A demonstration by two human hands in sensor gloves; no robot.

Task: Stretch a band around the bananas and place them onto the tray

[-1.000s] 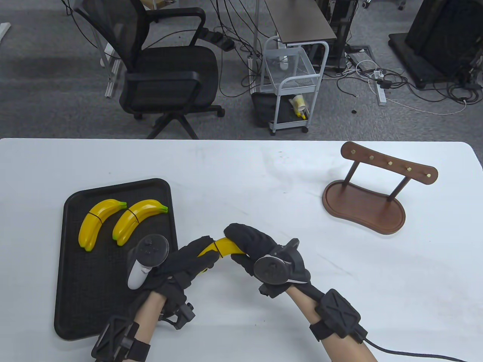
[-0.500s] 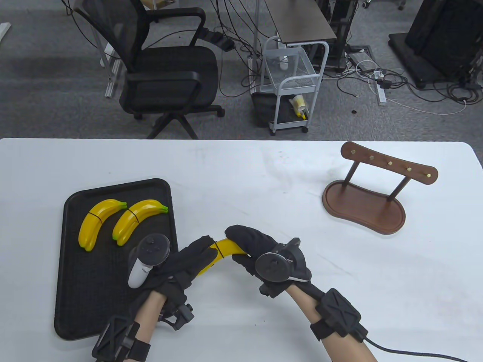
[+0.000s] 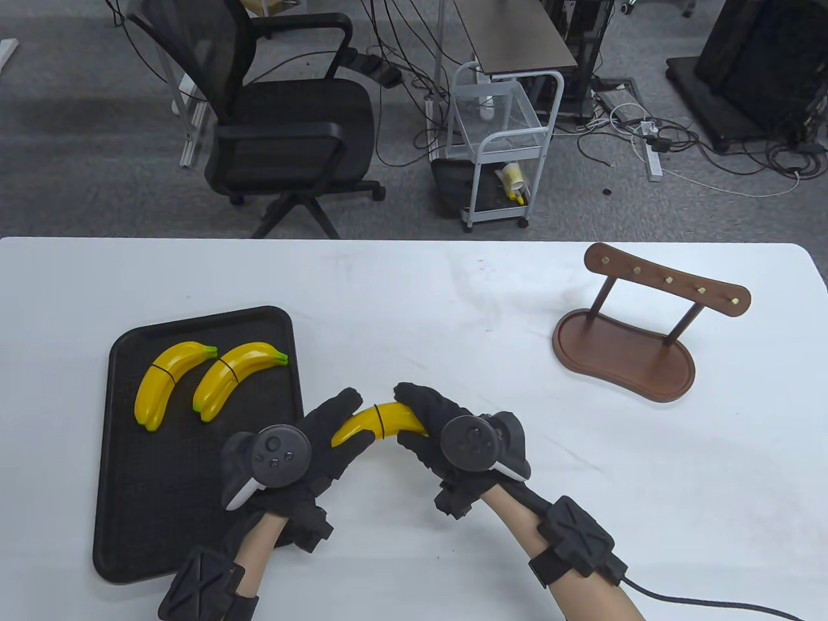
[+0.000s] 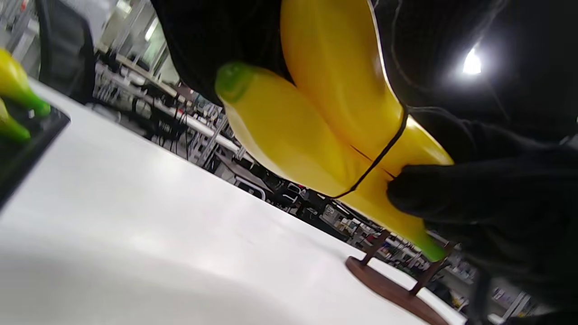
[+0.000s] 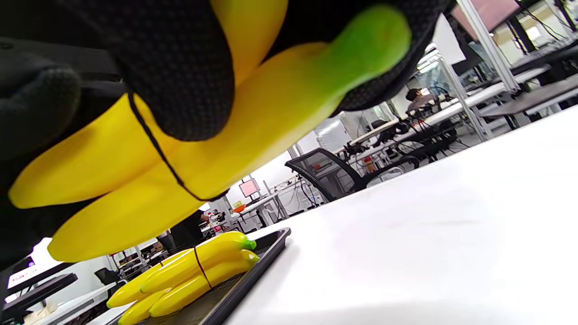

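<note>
Yellow bananas [image 3: 378, 424], band [image 3: 380, 422] around their middle, lay crosswise above the surface, each hand's grip grasping one end; the tray [image 3: 123, 504] sat nearer the left hand [image 3: 310, 446] than the right hand [image 3: 440, 427].

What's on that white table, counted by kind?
Banana bundles: 3, two on the tray, one held by both hands
Black tray: 1
Wooden stand: 1
Total: 5
</note>
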